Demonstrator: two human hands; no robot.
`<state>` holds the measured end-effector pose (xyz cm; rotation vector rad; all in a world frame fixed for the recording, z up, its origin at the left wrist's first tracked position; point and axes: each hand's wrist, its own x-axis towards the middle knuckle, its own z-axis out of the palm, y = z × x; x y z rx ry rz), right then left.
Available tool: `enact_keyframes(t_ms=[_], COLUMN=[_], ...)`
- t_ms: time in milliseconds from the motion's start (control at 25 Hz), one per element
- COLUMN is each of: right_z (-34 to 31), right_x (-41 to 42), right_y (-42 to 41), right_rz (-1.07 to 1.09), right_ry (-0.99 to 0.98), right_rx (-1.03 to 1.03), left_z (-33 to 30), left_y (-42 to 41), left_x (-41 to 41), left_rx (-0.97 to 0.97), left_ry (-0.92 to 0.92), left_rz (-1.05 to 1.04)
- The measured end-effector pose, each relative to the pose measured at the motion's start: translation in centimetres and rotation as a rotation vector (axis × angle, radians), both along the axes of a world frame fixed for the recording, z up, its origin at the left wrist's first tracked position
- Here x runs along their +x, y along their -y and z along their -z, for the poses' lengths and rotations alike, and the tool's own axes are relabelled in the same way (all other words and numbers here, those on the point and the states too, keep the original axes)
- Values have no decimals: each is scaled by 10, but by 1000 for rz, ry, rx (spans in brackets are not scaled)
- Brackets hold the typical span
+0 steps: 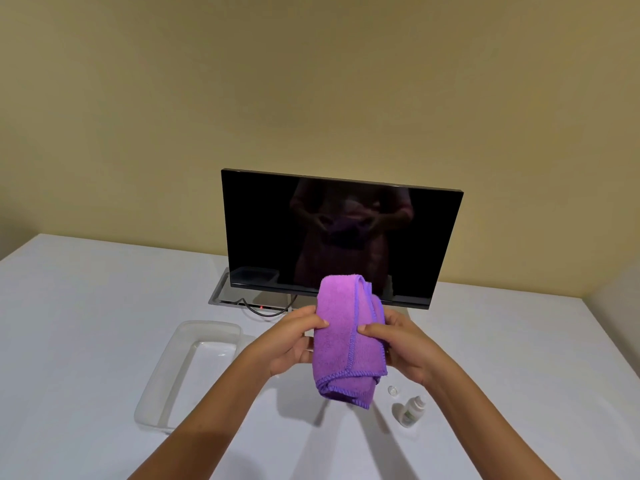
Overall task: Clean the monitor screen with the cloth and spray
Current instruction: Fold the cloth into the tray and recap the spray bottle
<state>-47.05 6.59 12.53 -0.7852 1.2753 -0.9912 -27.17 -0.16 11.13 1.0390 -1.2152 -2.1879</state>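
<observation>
Left hand [294,337] and right hand [403,344] pinched, thumbs in front, on a folded purple microfibre cloth [348,344] held mid-frame above the white table [86,323]. Lower right: small white spray bottle [410,410] lying uncapped beside its clear round cap [393,390]. Left of centre: clear plastic tray [166,375]. Behind: dark flat monitor screen [341,233], upright.

Counts: 1 monitor [341,233], 12 o'clock; 1 purple cloth [346,344], centre; 1 spray bottle [410,412] and 1 cap [392,390], 5 o'clock; 1 clear tray [166,386], 8 o'clock; 2 hands.
</observation>
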Motion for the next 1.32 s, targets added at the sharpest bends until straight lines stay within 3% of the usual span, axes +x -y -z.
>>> enact_keyframes(t_ms=[200,400,560,840,1040,1320], right_z=[-19,-32,-36,-37,-31,3], right_x=[-5,-6,-1,4,18,55], right_y=[4,4,8,14,15,15], right_rz=[-8,-35,10,61,91,-246], right_ry=[-99,-162,-154,-97,170,-134], right_rx=[-339,-483,-562,-512,-323,-304], left_z=[-21,-36,-37,-28,-21,-8], left_y=[8,15,12,-1,-1,5], left_x=[-2,1,3,19,33,69], left_rx=[-251,-487,-310,-432,-493,-480], left_ry=[-71,-120,-188,81,128,110], left_rz=[-81,-88,-61,280,106,-65])
